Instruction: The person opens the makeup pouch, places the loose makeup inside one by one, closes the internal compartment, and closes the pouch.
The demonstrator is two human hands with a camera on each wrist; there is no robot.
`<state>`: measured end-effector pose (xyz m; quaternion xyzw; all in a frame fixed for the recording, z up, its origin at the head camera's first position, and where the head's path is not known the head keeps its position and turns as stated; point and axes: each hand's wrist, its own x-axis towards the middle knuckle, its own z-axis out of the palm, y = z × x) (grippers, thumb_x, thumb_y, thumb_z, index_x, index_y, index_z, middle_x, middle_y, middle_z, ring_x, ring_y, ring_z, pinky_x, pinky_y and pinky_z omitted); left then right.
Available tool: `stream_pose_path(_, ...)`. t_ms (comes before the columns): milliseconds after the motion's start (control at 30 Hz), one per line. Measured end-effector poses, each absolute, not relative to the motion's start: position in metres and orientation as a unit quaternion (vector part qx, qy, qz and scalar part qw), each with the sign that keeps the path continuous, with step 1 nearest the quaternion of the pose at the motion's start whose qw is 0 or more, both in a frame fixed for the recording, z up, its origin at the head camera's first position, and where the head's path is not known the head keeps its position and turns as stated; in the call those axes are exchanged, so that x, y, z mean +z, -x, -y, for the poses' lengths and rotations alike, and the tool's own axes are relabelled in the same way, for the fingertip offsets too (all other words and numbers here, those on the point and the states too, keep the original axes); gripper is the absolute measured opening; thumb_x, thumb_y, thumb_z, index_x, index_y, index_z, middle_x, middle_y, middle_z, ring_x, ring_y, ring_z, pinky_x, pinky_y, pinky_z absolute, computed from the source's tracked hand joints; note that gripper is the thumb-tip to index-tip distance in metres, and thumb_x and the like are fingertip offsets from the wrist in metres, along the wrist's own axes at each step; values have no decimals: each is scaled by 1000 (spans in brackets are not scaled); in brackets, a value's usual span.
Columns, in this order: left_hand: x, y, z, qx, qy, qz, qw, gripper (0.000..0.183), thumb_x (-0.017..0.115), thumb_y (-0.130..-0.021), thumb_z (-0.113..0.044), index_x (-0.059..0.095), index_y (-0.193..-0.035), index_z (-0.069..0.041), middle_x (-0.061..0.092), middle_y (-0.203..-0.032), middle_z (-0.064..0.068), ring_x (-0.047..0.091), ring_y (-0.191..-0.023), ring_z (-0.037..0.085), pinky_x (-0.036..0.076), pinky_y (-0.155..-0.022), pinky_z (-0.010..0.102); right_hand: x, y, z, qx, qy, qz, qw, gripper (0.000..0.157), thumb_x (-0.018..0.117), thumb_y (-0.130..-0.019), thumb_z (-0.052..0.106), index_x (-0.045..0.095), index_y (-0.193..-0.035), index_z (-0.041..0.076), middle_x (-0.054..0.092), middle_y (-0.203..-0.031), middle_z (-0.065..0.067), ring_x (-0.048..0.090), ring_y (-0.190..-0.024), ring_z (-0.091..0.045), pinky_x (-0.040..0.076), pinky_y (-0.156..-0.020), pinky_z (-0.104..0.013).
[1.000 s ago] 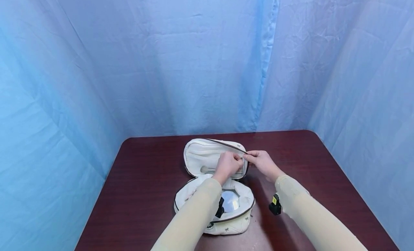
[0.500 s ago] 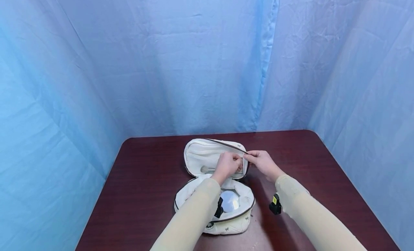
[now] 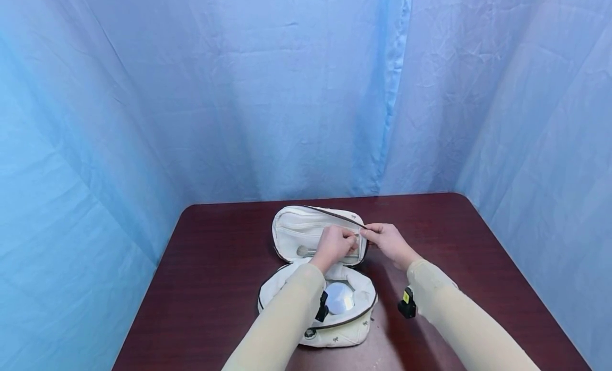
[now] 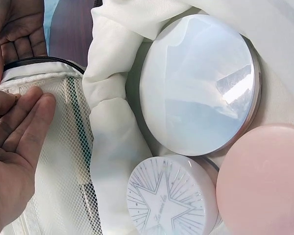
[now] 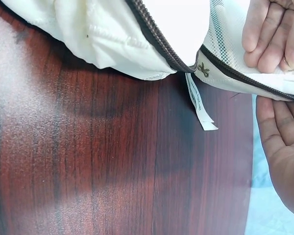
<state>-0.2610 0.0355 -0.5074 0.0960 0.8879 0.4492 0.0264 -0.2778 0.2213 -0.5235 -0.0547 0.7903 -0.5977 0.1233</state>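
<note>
A white cosmetic bag (image 3: 351,331) with dark zipper edging stands on the table, its lid (image 3: 298,222) folded back. My left hand (image 3: 333,244) is at the right end of the lid's inner mesh pocket (image 4: 63,161), thumb and fingertips pinching a small gold zipper pull (image 4: 15,99). With thumb and fingers on either side, my right hand (image 3: 389,242) grips the lid's right edge. Behind the mesh lies a makeup brush (image 3: 304,251) with pale bristles. Inside the bag are a shiny round compact (image 4: 196,88), a white star-patterned jar (image 4: 161,198) and a pink round case (image 4: 269,181).
The bag sits on a dark red wooden table (image 3: 215,286). Pale blue curtains (image 3: 296,94) hang behind and on both sides. A white fabric tag (image 5: 201,105) sticks out from the bag's side. My left forearm covers part of the bag's opening in the head view.
My left hand has shifted slightly left along the pocket's right end, still pinching the zipper pull. My right hand keeps its hold on the lid edge, and the bag stays in place.
</note>
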Motion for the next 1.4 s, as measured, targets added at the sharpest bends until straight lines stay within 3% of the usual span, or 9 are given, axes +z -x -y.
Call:
stream_pose_path(233,-508,261,-33,450,-97,-887,29,29,62,-95,-8,81,-74,-12,67,-60,-5,52,-54,4,39,-55,19,-524,277,-221,-594,62,-793,118,37,61,-104,23,66,-127,-6,72,-111,-10,67,-92,-14,57,-87,-41)
stream_pose_path(400,-511,261,-28,446,-104,-889,6,26,62,-91,-5,78,-70,-8,57,-51,-6,47,-50,5,36,-54,18,-523,276,-220,-593,59,-794,118,35,60,-105,23,66,-126,-4,73,-109,-9,68,-91,-14,54,-93,-51)
stream_pose_path(600,-512,262,-24,460,-84,-884,17,22,64,-89,-5,80,-74,-9,61,-53,-2,49,-50,4,38,-54,17,-523,275,-220,-597,56,-791,121,36,59,-105,23,66,-127,-3,73,-111,-12,69,-94,-15,48,-99,-60)
stream_pose_path(1133,-509,260,-18,472,-76,-878,27,19,64,-88,-4,80,-78,-6,53,-49,-9,49,-52,5,39,-58,18,-524,275,-219,-595,52,-794,118,34,60,-104,24,68,-125,-3,73,-109,-12,69,-93,-17,49,-98,-60)
stream_pose_path(1400,-512,261,-14,468,-75,-880,24,21,63,-87,-3,77,-72,-3,50,-47,-9,44,-49,7,35,-53,20,-524,275,-219,-595,47,-794,113,35,60,-104,23,67,-126,-4,73,-110,-13,70,-94,-18,50,-98,-59)
